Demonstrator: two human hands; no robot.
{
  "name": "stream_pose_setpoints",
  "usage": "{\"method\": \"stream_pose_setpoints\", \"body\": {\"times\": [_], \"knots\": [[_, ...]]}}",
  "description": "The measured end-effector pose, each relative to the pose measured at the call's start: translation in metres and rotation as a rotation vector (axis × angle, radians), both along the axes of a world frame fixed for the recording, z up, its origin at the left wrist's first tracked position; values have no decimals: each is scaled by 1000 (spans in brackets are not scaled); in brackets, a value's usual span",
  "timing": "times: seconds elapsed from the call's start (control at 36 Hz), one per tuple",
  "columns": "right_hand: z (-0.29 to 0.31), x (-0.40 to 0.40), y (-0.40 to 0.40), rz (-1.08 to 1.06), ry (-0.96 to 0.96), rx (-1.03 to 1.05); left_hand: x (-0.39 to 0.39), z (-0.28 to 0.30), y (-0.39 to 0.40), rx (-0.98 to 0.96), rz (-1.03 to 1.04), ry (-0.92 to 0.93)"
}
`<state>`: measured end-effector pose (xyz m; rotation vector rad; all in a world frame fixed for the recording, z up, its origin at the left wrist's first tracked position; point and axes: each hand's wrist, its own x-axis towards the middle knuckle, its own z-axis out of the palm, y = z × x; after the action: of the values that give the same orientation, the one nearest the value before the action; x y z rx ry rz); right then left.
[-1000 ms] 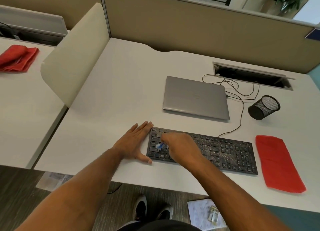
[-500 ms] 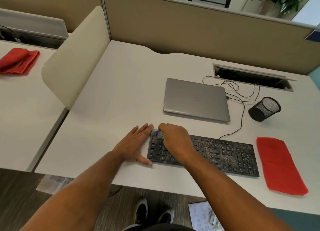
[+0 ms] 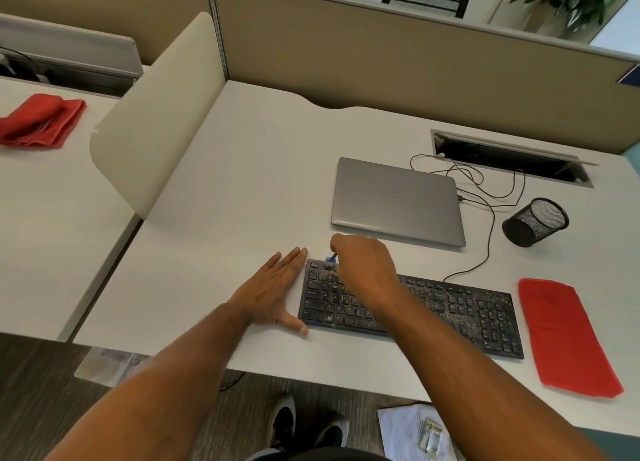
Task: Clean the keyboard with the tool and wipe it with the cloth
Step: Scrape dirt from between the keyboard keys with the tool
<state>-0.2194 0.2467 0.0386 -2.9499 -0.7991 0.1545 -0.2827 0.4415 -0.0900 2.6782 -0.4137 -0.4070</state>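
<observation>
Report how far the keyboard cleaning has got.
Done: little that shows; the keyboard is speckled with pale debris, thickest toward its right half. In hand: the right hand holds a small blue tool at the top-left keys, while the left hand lies flat against the keyboard's left edge. Left: the remaining keys, then wiping; the red cloth lies untouched on the right.

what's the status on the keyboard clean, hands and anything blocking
Left hand flat beside keyboard, bracing. Right hand grips blue tool at top-left keys. Red cloth untouched. Nothing blocking.
</observation>
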Motion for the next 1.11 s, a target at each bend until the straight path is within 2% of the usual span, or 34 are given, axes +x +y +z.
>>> {"method": "stream_pose_setpoints", "body": {"times": [0.08,0.17,0.31,0.42,0.58,0.72,0.83,1.0,1.11], "knots": [[3,-2,7,30,55,73,0,0,-1,3,-4,3],[0,-6,13,94,89,28,0,0,0,2,-12,-1],[4,2,2,47,35,-82,0,0,1,-7,-6,2],[8,0,2,37,60,-4,1,1,1,-17,-22,2],[-2,-17,1,69,110,-59,2,3,1,-12,-37,-5],[4,-13,-4,23,62,22,1,1,1,-7,-32,-10],[2,-17,-7,15,133,-9,1,0,1,-18,-23,-20],[10,-18,2,48,114,47,0,0,1,-5,-30,-28],[6,-20,5,57,135,-28,1,1,1,-3,-28,-19]]}}
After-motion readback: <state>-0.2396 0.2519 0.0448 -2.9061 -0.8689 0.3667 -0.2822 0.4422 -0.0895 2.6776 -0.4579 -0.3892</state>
